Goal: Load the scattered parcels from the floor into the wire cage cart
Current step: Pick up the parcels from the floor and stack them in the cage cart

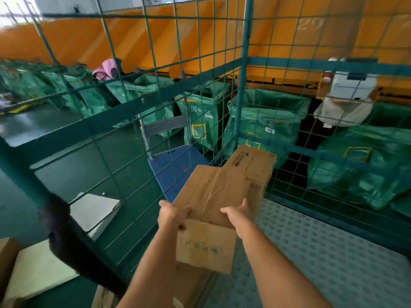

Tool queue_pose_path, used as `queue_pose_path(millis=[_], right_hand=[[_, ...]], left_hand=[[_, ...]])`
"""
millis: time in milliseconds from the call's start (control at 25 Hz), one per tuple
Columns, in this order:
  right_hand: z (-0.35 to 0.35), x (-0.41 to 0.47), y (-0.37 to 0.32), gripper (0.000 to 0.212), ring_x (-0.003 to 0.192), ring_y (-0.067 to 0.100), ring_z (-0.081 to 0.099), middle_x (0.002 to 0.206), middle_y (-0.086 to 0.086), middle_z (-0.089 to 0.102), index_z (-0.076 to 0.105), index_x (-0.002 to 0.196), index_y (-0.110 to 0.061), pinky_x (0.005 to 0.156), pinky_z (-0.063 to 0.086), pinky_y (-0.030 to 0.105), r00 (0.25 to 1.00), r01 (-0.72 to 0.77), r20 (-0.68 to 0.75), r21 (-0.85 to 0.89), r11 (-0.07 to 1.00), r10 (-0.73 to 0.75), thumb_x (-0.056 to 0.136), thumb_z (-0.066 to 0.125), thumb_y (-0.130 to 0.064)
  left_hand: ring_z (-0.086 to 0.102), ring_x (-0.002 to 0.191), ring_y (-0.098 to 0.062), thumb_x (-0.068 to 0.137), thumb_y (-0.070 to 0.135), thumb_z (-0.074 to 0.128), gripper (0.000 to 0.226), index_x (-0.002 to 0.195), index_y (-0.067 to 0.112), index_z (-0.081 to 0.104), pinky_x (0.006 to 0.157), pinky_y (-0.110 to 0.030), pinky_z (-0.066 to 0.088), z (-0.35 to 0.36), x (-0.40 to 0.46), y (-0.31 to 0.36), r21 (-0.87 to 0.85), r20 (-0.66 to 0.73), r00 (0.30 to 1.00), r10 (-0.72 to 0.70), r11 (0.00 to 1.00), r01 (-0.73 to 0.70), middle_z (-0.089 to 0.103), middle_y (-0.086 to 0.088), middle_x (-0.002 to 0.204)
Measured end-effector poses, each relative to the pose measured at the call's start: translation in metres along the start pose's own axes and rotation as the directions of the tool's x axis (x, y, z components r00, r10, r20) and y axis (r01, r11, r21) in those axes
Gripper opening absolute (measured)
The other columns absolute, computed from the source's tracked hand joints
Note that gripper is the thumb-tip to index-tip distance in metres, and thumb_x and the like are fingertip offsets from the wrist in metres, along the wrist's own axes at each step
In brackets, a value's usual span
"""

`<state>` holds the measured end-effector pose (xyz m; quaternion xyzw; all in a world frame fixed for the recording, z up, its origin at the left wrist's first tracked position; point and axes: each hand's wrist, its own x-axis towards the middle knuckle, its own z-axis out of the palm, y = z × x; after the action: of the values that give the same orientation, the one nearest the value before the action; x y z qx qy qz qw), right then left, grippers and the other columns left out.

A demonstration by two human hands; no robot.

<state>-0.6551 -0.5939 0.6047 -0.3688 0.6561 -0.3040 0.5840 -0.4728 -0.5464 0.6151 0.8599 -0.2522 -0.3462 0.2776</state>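
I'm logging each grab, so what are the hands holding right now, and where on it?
A cardboard box, held at its near end: left hand on the left corner, right hand on the right edge.

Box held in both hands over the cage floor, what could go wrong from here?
1. The held box is gripped only at its near end by the left hand and right hand; its far end may dip or slip.
2. It sits close to the box in the corner and could knock it.
3. It may snag the wire mesh wall.
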Motion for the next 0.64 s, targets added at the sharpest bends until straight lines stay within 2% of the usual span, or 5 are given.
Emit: queue_pose_path(millis=[200,360,440,520,640], right_hand=[[-0.044,0.031,-0.011,0.088,0.138,0.029,0.035,0.156,0.006,0.027,0.005,0.155,-0.02,0.109,0.032,0.039,0.995,0.075,-0.069,-0.036,0.997,-0.078,0.089,0.063,-0.012],[-0.059,0.06,-0.013,0.103,0.14,0.027,0.032,0.159,0.002,0.02,-0.002,0.153,-0.033,0.113,0.033,0.045,0.994,0.103,-0.043,-0.055,0.993,-0.105,0.083,0.071,-0.019],[-0.053,0.068,-0.01,0.112,0.144,0.028,0.023,0.161,0.0,0.007,-0.013,0.152,-0.033,0.116,0.027,0.046,0.999,0.04,0.022,-0.125,0.991,-0.038,0.082,0.074,-0.019],[-0.045,0.077,0.001,0.114,0.145,0.031,0.02,0.162,0.004,0.002,-0.017,0.151,-0.029,0.115,0.027,0.048,0.994,-0.1,0.022,-0.139,0.985,0.104,0.083,0.074,-0.026],[-0.034,0.086,0.005,0.109,0.138,0.035,0.033,0.159,0.007,0.017,-0.008,0.153,-0.029,0.106,0.04,0.053,0.961,-0.271,0.058,-0.005,0.963,0.271,0.082,0.073,-0.044]], left_hand=[[0.069,0.058,-0.023,0.081,0.049,0.071,0.055,0.101,0.01,0.037,0.066,-0.037,0.058,0.045,0.004,0.038,0.041,-0.007,0.988,0.151,0.988,-0.151,0.067,-0.008,0.077],[0.069,0.072,-0.024,0.085,0.039,0.069,0.05,0.116,0.008,0.046,0.072,-0.043,0.059,0.076,0.03,0.065,0.071,0.074,0.975,0.212,0.974,-0.217,0.058,-0.009,0.108],[0.062,0.098,-0.031,0.081,0.031,0.072,0.068,0.133,0.006,0.037,0.082,-0.045,0.057,0.091,0.047,0.068,0.133,0.107,0.986,0.124,0.981,-0.138,0.045,-0.015,0.127],[0.058,0.109,-0.035,0.075,0.029,0.078,0.086,0.142,0.005,0.029,0.087,-0.047,0.055,0.104,0.063,0.06,0.135,0.112,0.994,0.018,0.99,-0.033,0.04,-0.018,0.133],[0.068,0.083,-0.026,0.068,0.037,0.085,0.083,0.131,0.004,0.042,0.063,-0.035,0.06,0.1,0.076,0.058,0.091,0.114,0.993,0.02,0.995,-0.03,0.056,-0.016,0.116]])
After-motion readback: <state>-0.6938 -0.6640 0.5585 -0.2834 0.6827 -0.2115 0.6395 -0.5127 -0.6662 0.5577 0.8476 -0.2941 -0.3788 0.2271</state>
